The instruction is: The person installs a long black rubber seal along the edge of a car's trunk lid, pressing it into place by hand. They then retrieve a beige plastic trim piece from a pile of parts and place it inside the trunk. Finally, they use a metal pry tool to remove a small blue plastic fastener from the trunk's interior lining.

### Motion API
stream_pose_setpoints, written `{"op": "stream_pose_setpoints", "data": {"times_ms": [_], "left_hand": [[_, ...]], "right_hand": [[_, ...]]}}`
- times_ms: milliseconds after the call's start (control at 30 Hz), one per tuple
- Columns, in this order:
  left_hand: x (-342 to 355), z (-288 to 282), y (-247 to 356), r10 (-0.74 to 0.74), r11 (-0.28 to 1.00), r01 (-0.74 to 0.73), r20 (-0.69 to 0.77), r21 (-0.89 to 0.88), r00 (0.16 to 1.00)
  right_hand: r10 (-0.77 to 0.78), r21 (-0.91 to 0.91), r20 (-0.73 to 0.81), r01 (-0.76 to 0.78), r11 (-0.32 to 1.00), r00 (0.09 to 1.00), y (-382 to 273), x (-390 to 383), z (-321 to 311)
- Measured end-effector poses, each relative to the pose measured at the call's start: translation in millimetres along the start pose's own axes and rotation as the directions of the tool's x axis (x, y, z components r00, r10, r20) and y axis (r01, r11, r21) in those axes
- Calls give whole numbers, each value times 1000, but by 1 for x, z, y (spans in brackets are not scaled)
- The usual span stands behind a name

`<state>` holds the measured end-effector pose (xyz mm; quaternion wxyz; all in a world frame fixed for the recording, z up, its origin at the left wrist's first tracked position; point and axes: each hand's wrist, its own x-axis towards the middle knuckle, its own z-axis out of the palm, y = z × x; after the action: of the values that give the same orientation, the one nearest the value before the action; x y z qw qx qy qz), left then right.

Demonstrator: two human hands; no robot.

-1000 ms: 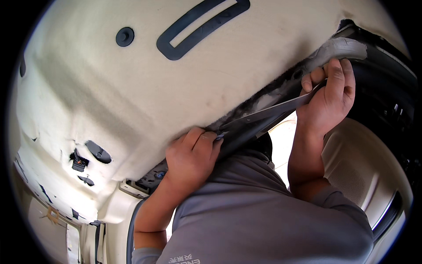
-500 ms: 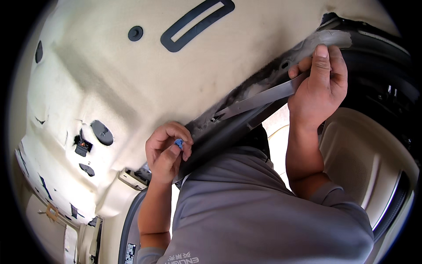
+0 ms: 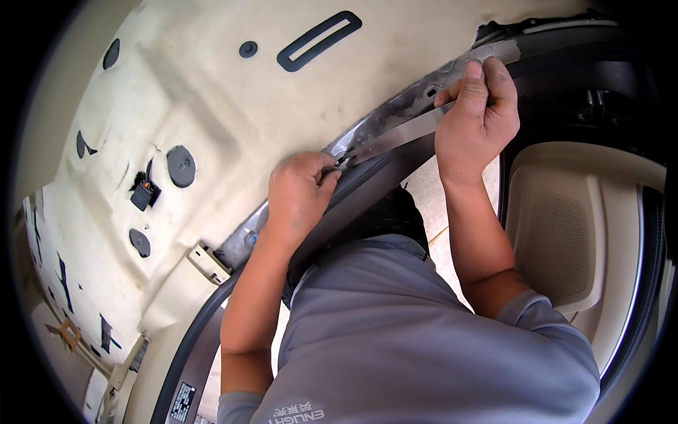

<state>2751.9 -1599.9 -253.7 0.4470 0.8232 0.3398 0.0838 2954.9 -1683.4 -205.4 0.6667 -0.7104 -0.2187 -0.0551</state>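
At centre frame, the left hand pinches the lower end of a grey metal strip along the cream headliner edge; upper right, the right hand presses its top end. Losing either grip, the strip could spring loose and scratch the door trim.

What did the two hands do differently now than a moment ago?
The left hand, which held a small blue piece half a second ago, is back at the lower end of the thin grey metal strip, and the blue piece no longer shows. The right hand still grips the strip's upper end, along the edge of the cream fabric car headliner.
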Motion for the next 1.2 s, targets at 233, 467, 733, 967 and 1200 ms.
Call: {"op": "stream_pose_setpoints", "data": {"times_ms": [233,467,733,967,1200], "left_hand": [[6,3,3,18,991,-20,21,132,1000],[8,10,3,49,981,-50,10,188,999],[1,11,7,-93,987,97,-35,132,995],[2,13,7,-31,985,41,-59,167,998],[5,11,7,-11,989,15,-26,147,1000]], "right_hand": [[-23,-47,75,27,999,997,-6,-2,4],[324,355,62,-324,877,944,-10,-4,12],[372,404,-101,-303,863,923,-11,-15,17],[420,434,-25,-369,822,907,-5,-10,26],[446,563,142,-443,698,884,4,1,19]]}}
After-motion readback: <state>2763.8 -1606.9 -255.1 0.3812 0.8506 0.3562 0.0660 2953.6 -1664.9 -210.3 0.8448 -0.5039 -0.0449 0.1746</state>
